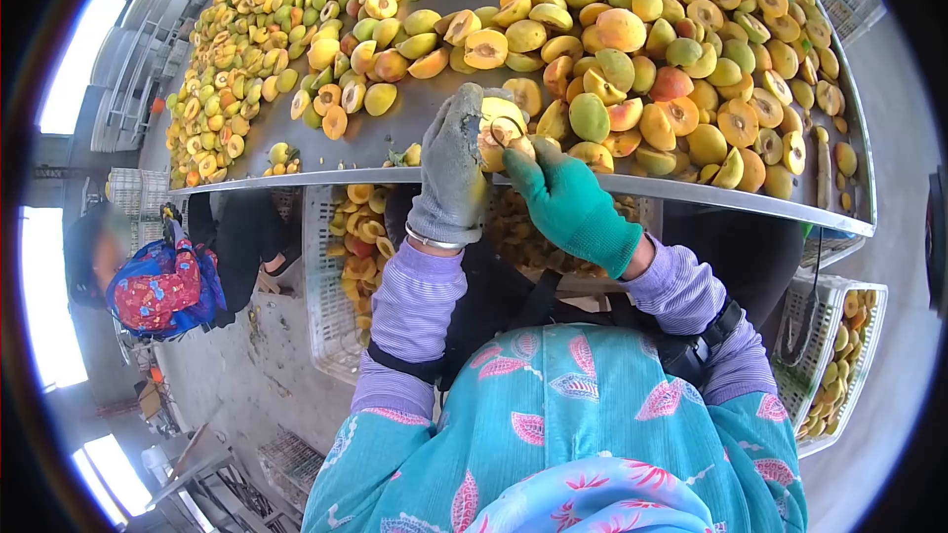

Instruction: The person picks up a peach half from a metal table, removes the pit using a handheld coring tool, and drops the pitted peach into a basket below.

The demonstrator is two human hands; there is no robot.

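My left hand (449, 163), in a worn grey glove, is closed around a yellow peach (501, 124) whose pale yellow flesh shows between the hands. From the right, my right hand (573, 207) in a green knitted glove grips the lower edge of the same peach, with a small brownish piece at its fingertips. Both hands are just over the table's near metal edge (632, 183). Right behind them lie many halved peaches (681, 116), some cut side up with brown centres.
More peach halves (247, 69) spread over the metal table's left side. Under the table stand white plastic crates (331, 286) with peach halves, and another crate (825, 365) stands at the right. A seated person (163, 281) in a red patterned sleeve is at the left.
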